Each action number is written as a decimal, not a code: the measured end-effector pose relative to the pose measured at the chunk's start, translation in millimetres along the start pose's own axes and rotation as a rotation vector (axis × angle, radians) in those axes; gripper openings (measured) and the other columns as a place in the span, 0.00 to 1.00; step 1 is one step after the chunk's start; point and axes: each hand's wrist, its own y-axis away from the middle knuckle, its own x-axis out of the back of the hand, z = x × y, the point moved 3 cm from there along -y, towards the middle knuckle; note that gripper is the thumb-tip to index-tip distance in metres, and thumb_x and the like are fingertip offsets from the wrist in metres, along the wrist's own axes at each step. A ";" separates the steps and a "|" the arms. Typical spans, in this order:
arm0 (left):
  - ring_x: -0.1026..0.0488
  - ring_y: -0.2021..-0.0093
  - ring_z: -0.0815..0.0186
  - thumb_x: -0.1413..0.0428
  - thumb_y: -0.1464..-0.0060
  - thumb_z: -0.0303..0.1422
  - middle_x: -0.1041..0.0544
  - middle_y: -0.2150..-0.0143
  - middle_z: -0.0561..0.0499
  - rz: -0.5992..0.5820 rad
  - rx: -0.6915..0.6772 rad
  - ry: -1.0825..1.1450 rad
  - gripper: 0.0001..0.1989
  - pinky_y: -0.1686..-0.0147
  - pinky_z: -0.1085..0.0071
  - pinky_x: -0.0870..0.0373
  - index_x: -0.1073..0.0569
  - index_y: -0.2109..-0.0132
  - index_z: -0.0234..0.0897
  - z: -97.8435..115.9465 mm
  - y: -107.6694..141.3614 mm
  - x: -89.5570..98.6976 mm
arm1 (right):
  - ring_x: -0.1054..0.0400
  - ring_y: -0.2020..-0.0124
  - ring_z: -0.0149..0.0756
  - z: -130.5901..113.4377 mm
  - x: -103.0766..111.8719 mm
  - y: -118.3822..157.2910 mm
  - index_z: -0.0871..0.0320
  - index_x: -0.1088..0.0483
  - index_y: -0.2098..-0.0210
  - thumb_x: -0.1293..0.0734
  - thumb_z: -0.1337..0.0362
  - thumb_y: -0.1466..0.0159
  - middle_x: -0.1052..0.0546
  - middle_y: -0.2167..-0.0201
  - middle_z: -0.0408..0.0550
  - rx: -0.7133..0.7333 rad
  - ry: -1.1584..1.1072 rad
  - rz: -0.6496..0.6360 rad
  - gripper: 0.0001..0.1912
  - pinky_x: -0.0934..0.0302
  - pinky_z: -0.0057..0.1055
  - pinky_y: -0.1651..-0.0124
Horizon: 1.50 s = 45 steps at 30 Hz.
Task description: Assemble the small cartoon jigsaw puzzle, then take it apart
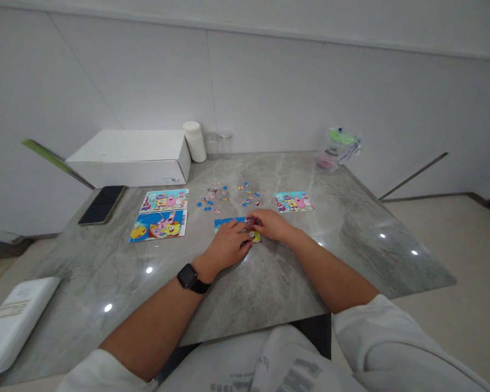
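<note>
A small jigsaw puzzle (224, 222), mostly blue with some yellow at its right end, lies on the table in front of me. My left hand (228, 246), wearing a black watch, rests over its front part with the fingers stretched out. At the right end, my right hand (269, 224) has thumb and fingertips pinched together on what seems a puzzle piece, largely hidden by the fingers. Beyond both hands, loose jigsaw pieces (213, 190) lie in two scattered groups. A cartoon picture card (294, 201) is to the right of them.
Two more cartoon picture sheets (158, 225) lie at left, beside a phone (103, 204). Behind stand a white box (130, 147), a white bottle (195, 142) and two clear glasses (225, 146). A plastic bag (338, 149) sits back right, a white packet (18, 321) front left.
</note>
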 end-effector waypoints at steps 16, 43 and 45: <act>0.26 0.47 0.55 0.40 0.34 0.32 0.18 0.44 0.48 -0.027 -0.001 0.022 0.07 0.45 0.54 0.31 0.18 0.52 0.41 -2.9 -0.1 -3.8 | 0.30 0.65 0.33 5.8 4.7 0.0 0.57 0.19 0.53 0.26 0.73 0.38 0.20 0.66 0.44 -0.057 0.011 -0.018 0.14 0.42 0.28 0.59; 0.24 0.54 0.60 0.44 0.34 0.34 0.17 0.52 0.48 0.443 0.251 0.262 0.07 0.48 0.60 0.27 0.22 0.54 0.40 -43.6 -3.5 47.6 | 0.30 0.69 0.33 63.8 20.7 -7.8 0.56 0.21 0.54 0.30 0.61 0.37 0.20 0.65 0.44 -0.264 -0.395 0.504 0.12 0.36 0.30 0.63; 0.24 0.56 0.61 0.45 0.34 0.34 0.18 0.54 0.49 0.507 0.330 0.235 0.07 0.50 0.61 0.27 0.21 0.55 0.40 -56.1 -2.0 66.9 | 0.30 0.68 0.33 67.5 19.8 -7.7 0.56 0.22 0.54 0.31 0.61 0.37 0.20 0.65 0.44 -0.277 -0.374 0.516 0.13 0.35 0.30 0.61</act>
